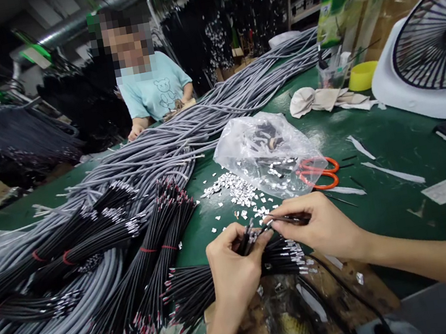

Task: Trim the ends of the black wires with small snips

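My left hand [235, 271] is closed around a few short black wires [245, 242], their ends pointing up and right between thumb and fingers. My right hand [328, 226] pinches dark tweezers [288, 219], whose tips meet the wire ends at the left fingertips. Something small and silvery shows there, too small to make out. Below both hands lies a bundle of black wires [192, 287] with silvery ends on the right and reddish ends on the left. Just beyond the hands, small silvery pieces [235, 188] are scattered over the green table [342, 137].
A clear plastic bag [262, 145] and orange-handled scissors [321, 172] lie ahead. Tied black wire bundles [152, 254] and long grey cables [181, 125] cover the left. A white fan [418, 75] stands at right. Across the table sits another person [157, 89].
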Demonstrator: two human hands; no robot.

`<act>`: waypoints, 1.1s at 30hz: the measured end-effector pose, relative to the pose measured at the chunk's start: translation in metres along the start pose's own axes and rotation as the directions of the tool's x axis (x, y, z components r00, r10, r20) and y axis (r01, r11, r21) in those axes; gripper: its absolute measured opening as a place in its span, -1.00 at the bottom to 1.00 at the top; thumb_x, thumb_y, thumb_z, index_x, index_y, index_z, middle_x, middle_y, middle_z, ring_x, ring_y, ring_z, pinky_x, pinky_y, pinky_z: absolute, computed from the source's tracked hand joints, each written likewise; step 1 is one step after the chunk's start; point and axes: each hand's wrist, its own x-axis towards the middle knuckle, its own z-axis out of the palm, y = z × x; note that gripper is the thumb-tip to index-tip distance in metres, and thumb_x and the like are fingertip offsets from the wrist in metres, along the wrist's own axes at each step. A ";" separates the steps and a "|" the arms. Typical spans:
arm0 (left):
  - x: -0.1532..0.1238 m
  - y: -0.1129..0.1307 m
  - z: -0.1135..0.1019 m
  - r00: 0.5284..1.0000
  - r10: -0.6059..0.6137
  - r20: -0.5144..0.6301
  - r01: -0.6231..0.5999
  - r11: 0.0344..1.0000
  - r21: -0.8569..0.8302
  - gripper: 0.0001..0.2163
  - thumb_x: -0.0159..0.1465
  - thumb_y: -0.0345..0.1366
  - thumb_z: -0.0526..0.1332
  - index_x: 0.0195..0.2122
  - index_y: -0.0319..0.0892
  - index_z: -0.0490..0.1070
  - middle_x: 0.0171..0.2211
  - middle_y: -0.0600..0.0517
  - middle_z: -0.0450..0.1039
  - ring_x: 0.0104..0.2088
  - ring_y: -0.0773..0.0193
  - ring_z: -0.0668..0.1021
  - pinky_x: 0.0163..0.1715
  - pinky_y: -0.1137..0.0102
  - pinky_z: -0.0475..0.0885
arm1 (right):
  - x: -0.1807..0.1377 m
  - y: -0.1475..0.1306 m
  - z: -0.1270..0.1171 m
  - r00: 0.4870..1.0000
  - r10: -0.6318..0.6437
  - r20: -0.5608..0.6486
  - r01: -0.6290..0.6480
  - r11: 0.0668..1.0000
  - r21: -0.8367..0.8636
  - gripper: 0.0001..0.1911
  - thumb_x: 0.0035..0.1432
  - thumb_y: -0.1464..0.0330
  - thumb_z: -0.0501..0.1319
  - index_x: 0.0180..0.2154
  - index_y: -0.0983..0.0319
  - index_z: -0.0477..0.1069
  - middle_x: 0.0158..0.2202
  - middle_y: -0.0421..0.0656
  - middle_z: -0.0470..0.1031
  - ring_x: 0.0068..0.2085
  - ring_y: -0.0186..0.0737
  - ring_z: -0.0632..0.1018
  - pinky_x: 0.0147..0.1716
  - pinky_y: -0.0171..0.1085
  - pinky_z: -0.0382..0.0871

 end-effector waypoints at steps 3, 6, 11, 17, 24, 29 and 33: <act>0.000 -0.002 -0.002 0.994 -0.018 0.111 0.025 0.998 -0.057 -0.77 0.06 -0.22 0.26 -0.63 -0.22 0.33 -0.70 0.13 0.30 -0.64 0.41 0.33 -0.62 0.51 0.18 | 0.000 0.003 0.000 1.000 0.012 -0.005 -0.012 1.000 -0.013 -0.84 -0.05 0.49 0.17 -0.41 0.26 0.52 -0.44 -0.19 0.56 -0.44 -0.30 0.52 -0.49 -0.37 0.35; 0.002 -0.002 -0.004 0.962 -0.018 0.273 0.060 0.987 -0.146 -0.75 0.15 -0.21 0.18 -0.61 -0.23 0.35 -0.69 0.09 0.35 -0.62 0.38 0.39 -0.57 0.50 0.25 | 0.001 0.005 0.000 1.000 0.001 -0.005 -0.001 0.999 -0.032 -0.82 -0.07 0.52 0.16 -0.41 0.25 0.52 -0.46 -0.20 0.55 -0.45 -0.30 0.52 -0.49 -0.37 0.36; 0.006 0.004 -0.009 0.907 -0.032 0.421 0.157 0.951 -0.267 -0.71 0.18 -0.21 0.14 -0.61 -0.26 0.35 -0.69 0.09 0.30 -0.66 0.42 0.34 -0.61 0.51 0.22 | 0.005 0.006 -0.003 0.991 -0.005 -0.134 -0.008 0.996 -0.093 -0.83 -0.08 0.50 0.17 -0.42 0.25 0.53 -0.45 -0.18 0.57 -0.45 -0.27 0.54 -0.48 -0.35 0.37; 0.015 -0.003 -0.012 0.947 -0.003 0.321 0.065 0.981 -0.182 -0.79 0.14 -0.20 0.18 -0.45 -0.27 0.43 -0.49 0.04 0.44 -0.43 0.30 0.43 -0.43 0.48 0.27 | 0.003 0.009 -0.009 0.973 -0.221 -0.065 0.208 0.963 -0.169 -0.80 0.01 0.43 0.17 -0.29 0.26 0.52 -0.37 -0.15 0.57 -0.39 -0.28 0.54 -0.41 -0.36 0.35; 0.020 -0.012 -0.010 0.976 -0.114 0.184 0.105 0.993 0.061 -0.67 0.12 -0.08 0.15 -0.49 -0.28 0.49 -0.54 0.01 0.49 -0.47 0.22 0.48 -0.47 0.46 0.28 | 0.000 0.010 -0.010 0.963 0.023 0.270 0.147 0.791 -0.594 -0.85 -0.03 0.44 0.19 -0.42 0.17 0.53 -0.50 -0.16 0.55 -0.43 -0.19 0.53 -0.48 -0.32 0.24; 0.013 -0.007 -0.008 0.996 -0.071 0.050 0.068 0.997 0.043 -0.69 0.08 -0.11 0.21 -0.63 -0.27 0.40 -0.66 0.03 0.46 -0.60 0.29 0.44 -0.55 0.47 0.27 | 0.002 0.005 -0.010 0.993 -0.095 0.066 0.113 0.909 -0.400 -0.68 0.08 0.23 0.16 -0.10 0.13 0.43 -0.23 -0.17 0.52 -0.25 -0.21 0.50 -0.29 -0.29 0.29; 0.006 0.000 -0.008 0.998 -0.053 0.018 0.053 0.998 -0.018 -0.71 0.08 -0.15 0.23 -0.65 -0.25 0.35 -0.74 0.08 0.39 -0.68 0.36 0.39 -0.63 0.50 0.25 | 0.003 0.007 -0.008 0.997 -0.065 0.032 0.072 0.946 -0.316 -0.67 0.14 0.17 0.08 -0.09 0.10 0.43 -0.28 -0.18 0.48 -0.28 -0.23 0.48 -0.31 -0.28 0.29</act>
